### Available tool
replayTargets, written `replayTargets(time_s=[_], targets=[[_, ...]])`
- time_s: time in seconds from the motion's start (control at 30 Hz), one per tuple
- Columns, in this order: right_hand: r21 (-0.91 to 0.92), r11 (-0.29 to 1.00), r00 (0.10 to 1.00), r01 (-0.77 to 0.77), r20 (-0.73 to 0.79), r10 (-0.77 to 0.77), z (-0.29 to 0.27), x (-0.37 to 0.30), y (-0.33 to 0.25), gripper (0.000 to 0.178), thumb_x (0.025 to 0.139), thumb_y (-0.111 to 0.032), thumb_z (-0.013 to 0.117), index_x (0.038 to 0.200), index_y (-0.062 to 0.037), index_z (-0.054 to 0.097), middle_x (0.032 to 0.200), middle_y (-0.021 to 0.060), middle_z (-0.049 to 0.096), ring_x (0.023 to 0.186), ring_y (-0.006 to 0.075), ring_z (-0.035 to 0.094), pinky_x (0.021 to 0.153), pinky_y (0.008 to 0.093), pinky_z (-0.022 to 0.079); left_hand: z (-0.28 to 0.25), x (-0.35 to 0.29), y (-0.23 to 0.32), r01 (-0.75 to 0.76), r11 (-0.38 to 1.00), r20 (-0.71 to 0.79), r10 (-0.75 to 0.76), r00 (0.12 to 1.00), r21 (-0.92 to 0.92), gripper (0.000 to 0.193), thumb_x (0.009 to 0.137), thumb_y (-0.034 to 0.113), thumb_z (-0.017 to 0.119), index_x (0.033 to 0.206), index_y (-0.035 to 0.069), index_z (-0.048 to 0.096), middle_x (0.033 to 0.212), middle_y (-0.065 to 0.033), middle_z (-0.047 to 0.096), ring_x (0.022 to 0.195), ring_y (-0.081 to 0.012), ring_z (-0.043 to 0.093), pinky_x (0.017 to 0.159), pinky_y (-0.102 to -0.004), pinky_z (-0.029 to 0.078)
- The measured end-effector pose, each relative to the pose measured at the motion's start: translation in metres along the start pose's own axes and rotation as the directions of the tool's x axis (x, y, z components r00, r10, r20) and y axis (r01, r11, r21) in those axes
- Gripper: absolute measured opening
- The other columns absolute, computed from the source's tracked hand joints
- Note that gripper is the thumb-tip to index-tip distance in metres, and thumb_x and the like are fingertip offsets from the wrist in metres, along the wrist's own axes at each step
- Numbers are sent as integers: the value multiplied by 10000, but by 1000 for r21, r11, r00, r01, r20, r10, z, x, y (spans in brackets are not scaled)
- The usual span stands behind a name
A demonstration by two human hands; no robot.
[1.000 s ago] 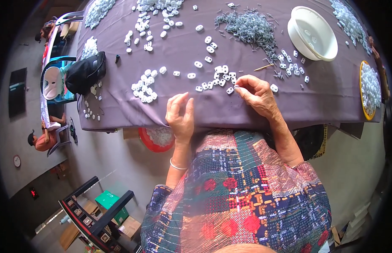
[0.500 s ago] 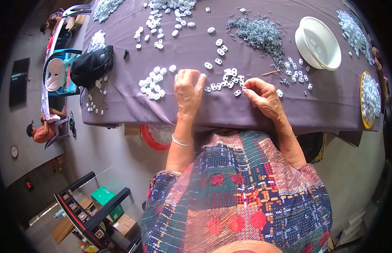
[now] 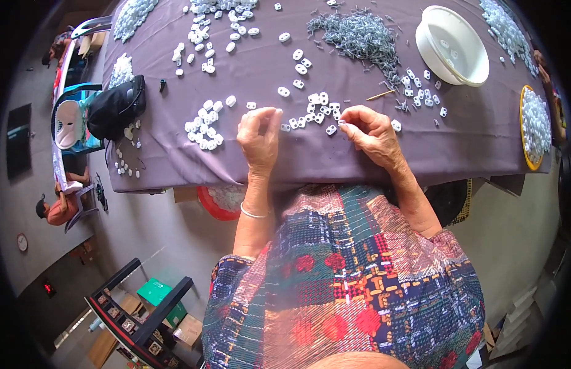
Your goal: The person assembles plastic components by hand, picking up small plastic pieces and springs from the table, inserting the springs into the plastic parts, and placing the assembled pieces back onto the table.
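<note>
My left hand [image 3: 258,140] is held just above the cloth with thumb and fingers closed together; whatever may be between the fingertips is too small to name. A single white two-holed plastic piece [image 3: 252,106] lies just beyond its knuckles. My right hand [image 3: 373,136] pinches something tiny and pale between thumb and forefinger. Between the hands lies a loose group of white two-holed pieces [image 3: 314,107], one of them close to the right fingertips. To the left of my left hand is a pile of similar white pieces [image 3: 206,126].
Grey pins [image 3: 353,38] form a heap beyond my right hand, near a thin pointed stick [image 3: 381,95]. A white basin [image 3: 424,46] and a yellow-rimmed basket [image 3: 524,132] stand to the right. At left sits a black bag [image 3: 118,107]. A red tub [image 3: 210,206] is below the table edge.
The whole view has shifted, so the table appears farther left. My left fingers have changed their bend, and a white piece now shows beyond them. My right hand keeps its pinch.
</note>
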State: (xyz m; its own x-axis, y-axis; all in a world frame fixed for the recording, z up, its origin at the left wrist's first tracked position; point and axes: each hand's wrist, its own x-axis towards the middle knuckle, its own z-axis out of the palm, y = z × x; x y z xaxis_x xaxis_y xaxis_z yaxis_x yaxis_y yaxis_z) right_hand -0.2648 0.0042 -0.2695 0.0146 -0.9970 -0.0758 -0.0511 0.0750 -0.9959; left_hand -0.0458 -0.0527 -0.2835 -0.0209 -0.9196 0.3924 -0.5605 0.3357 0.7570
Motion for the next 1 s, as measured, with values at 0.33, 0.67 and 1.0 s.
replayTargets(time_s=[0.33,0.67,1.0], targets=[[24,1000,999,6,35,-6,-4,4,-4,127,841,-65,615,957,-26,583,744,-54,548,584,-4,458,465,147,366,-1,21,20,-178,971,106,162,981,159,152,657,50,741,781,94,664,813,-36,591,779,-185,527,680,-311,441],[29,998,999,54,4,-54,-1,0,1,112,836,-37,609,942,-11,583,761,-49,544,623,-2,464,527,148,381,29,30,48,-267,946,433,165,886,185,172,619,176,744,754,114,657,760,-24,578,787,-223,518,710,-340,438],[-6,1000,999,-6,32,7,-3,0,-4,120,827,-31,617,939,-1,586,807,-29,554,700,23,500,610,166,422,29,25,51,-270,958,415,209,885,93,139,644,119,711,728,93,604,733,-43,594,758,-238,541,676,-353,448]])
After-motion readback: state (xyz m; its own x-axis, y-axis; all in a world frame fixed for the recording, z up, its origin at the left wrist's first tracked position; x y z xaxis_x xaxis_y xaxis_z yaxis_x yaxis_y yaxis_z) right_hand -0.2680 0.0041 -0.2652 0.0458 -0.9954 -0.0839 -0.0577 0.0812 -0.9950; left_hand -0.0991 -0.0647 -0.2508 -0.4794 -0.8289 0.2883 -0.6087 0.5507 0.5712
